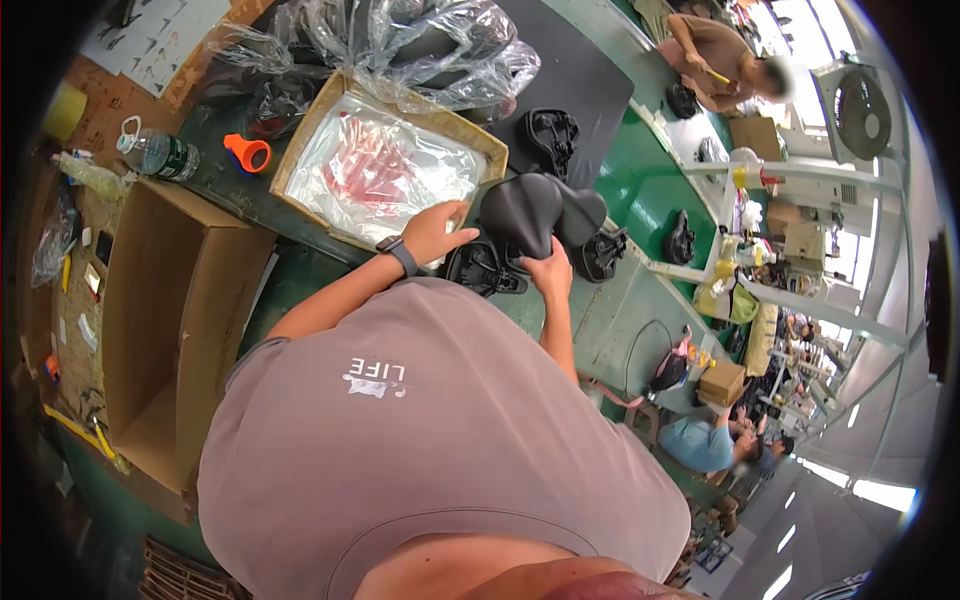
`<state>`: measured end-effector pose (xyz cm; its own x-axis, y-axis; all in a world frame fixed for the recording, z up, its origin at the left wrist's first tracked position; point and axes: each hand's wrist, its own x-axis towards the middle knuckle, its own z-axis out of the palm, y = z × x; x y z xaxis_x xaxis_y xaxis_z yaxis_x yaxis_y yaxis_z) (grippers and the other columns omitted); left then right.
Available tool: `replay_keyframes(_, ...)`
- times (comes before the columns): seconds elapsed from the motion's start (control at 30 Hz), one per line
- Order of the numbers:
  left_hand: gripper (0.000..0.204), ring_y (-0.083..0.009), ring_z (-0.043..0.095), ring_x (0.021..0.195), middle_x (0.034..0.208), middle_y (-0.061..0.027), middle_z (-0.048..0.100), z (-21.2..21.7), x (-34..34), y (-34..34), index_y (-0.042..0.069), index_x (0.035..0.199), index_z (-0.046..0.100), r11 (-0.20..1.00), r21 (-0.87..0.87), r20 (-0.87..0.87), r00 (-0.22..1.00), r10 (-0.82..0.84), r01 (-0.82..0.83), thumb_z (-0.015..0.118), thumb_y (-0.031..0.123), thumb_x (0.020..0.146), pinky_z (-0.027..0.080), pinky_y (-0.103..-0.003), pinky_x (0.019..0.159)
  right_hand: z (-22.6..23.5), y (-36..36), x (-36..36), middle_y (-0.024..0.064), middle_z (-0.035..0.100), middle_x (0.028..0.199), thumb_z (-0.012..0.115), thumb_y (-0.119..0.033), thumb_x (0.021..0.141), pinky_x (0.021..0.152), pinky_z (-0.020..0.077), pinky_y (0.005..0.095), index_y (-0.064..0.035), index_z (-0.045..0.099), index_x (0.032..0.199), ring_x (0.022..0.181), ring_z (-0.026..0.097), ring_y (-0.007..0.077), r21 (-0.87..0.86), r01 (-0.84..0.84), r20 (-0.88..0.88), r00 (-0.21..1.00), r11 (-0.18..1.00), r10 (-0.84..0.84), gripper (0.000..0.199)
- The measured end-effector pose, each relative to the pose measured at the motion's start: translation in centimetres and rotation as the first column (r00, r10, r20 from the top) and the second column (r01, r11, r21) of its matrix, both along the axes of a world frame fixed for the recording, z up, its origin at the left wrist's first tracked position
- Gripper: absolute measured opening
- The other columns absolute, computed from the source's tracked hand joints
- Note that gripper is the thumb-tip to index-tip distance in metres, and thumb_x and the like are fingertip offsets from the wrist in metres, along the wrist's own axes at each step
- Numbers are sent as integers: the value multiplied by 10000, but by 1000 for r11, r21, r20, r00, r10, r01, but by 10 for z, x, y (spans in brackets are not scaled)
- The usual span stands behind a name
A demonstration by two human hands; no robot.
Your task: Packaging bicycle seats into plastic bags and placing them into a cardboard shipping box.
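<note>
Smooth, perhaps leathery black saddle

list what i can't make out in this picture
Head view: underside of the bicycle saddle in the right hand, hidden by its own top.
Head view: left part of the second saddle, covered by the held one.
Head view: details of the reddish contents in the shallow box, obscured by shiny clear plastic.
Head view: the yellow object the co-worker holds, too small to identify.

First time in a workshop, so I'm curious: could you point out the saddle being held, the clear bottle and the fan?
Held saddle (520, 210): head view, on its smooth black cover.
Clear bottle (170, 156): head view, on its body.
Fan (862, 112): head view, on its round grille.
</note>
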<state>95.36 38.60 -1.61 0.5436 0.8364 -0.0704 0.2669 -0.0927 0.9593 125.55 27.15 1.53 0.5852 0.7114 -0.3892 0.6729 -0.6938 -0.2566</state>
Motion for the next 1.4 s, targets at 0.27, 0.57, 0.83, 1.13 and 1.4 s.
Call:
replay_keyframes(0.27, 1195, -438, 603, 1437, 1600, -292, 574, 51, 34, 17, -15, 1671, 427, 901, 324, -146, 956, -255, 290, 944, 604, 787, 484, -505, 1201, 75, -101, -141, 221, 804, 1285, 967, -248, 726, 998, 609, 441, -119, 585, 1613, 1149, 795, 370, 398, 291, -272, 943, 870, -191, 974)
replay_keyframes(0.57, 486, -350, 781, 1135, 1244, -137, 827, 13, 4, 28, 200, 1417, 782, 934, -3, -70, 931, -358, 358, 731, 497, 1036, 600, -438, 993, 57, -141, -205, 163, 804, 1333, 987, -209, 729, 1056, 588, 382, -57, 586, 1614, 1188, 784, 273, 400, 464, -455, 849, 790, -268, 983)
replay_keyframes(0.83, 738, -334, 735, 1260, 1396, -186, 755, 15, -30, 3, 110, 1531, 680, 969, 64, -2, 971, -239, 239, 806, 550, 952, 566, -427, 1073, 53, -128, -228, 156, 787, 1357, 995, -227, 735, 1063, 580, 373, -69, 601, 1605, 1194, 768, 245, 384, 451, -422, 862, 806, -281, 968)
replay_keyframes(1.13, 344, -388, 794, 951, 948, -145, 826, -82, 7, 10, 128, 1118, 837, 987, -160, 113, 994, -5, 23, 629, 397, 1069, 610, -493, 882, 45, -152, -210, 184, 773, 1380, 980, -215, 789, 1081, 572, 398, -4, 568, 1607, 1240, 751, 280, 404, 380, -412, 888, 832, -205, 940)
replay_keyframes(1.4, 265, -404, 742, 1045, 1063, -198, 789, -178, -9, 46, 77, 1027, 792, 930, 313, -521, 854, -1, 192, 770, 339, 992, 577, -529, 901, 95, -244, -159, 67, 604, 962, 782, -566, 1012, 563, 418, 244, -49, 462, 1596, 629, 559, 108, -138, 847, -871, -350, 513, 343, 842)
